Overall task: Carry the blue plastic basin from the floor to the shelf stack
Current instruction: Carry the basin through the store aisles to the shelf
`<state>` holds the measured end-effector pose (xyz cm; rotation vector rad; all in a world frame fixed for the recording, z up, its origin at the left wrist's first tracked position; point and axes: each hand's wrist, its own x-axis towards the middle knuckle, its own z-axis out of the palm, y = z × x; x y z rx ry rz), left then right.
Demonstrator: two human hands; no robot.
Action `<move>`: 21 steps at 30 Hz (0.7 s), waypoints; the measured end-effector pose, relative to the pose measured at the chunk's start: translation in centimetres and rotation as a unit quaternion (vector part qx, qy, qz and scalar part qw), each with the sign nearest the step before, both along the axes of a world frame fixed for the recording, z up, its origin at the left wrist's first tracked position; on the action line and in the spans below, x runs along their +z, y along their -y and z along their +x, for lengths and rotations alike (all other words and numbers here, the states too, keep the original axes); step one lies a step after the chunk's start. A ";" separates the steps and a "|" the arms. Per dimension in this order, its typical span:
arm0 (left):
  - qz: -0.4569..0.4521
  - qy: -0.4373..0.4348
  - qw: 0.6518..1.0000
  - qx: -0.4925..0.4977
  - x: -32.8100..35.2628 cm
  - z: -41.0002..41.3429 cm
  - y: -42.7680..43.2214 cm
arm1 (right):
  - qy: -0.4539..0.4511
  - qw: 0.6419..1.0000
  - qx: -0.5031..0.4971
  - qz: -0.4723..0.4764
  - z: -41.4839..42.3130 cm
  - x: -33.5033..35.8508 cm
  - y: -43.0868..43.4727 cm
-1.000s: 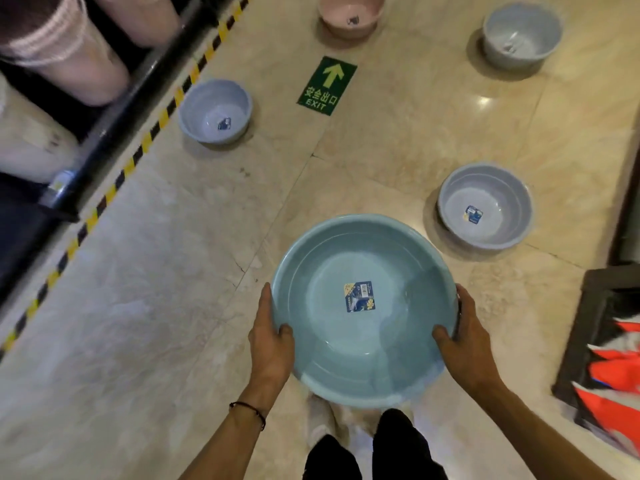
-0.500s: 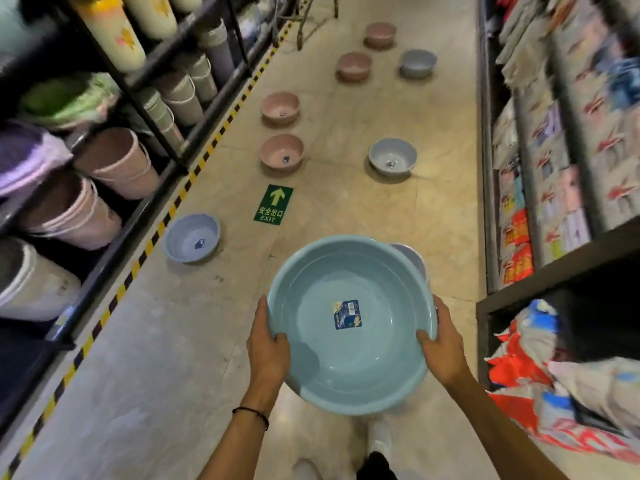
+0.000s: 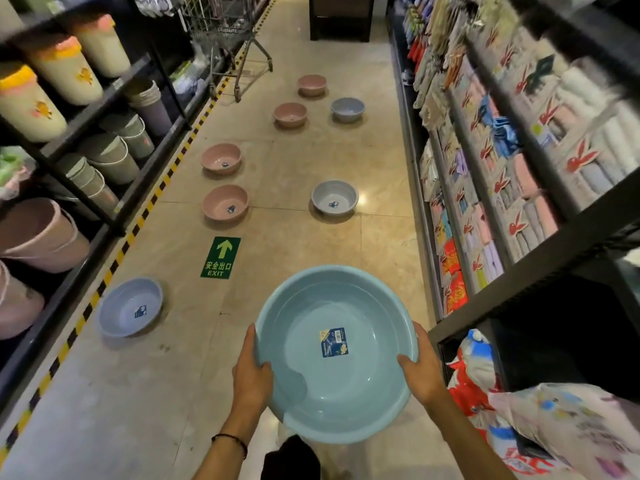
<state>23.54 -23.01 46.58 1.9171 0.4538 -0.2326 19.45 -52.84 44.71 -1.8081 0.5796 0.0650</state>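
I hold a round light blue plastic basin (image 3: pixel 311 372) with a dark blue label inside, lifted off the floor and level in front of me. My left hand (image 3: pixel 250 374) grips its left rim with the thumb inside. My right hand (image 3: pixel 423 368) grips the right rim the same way. On the left, black shelves (image 3: pixel 104 91) carry stacked buckets and tubs, beige above, pink and green below.
Several pink and grey-blue basins lie along the aisle floor, the nearest a grey-blue one (image 3: pixel 130 306) at left. A green EXIT sticker (image 3: pixel 220 257) marks the floor. A shopping cart (image 3: pixel 225 32) stands far ahead. Packaged towels fill the right shelves (image 3: pixel 502 188).
The basin has risen from near the floor to waist height, and my view has lifted from the floor to the whole aisle. Both hands keep their grip.
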 end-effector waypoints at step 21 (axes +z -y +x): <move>0.053 -0.064 0.975 -0.207 -16.8 32.0 10.3 | -0.037 0.985 -0.169 0.023 20.7 -14.1 6.1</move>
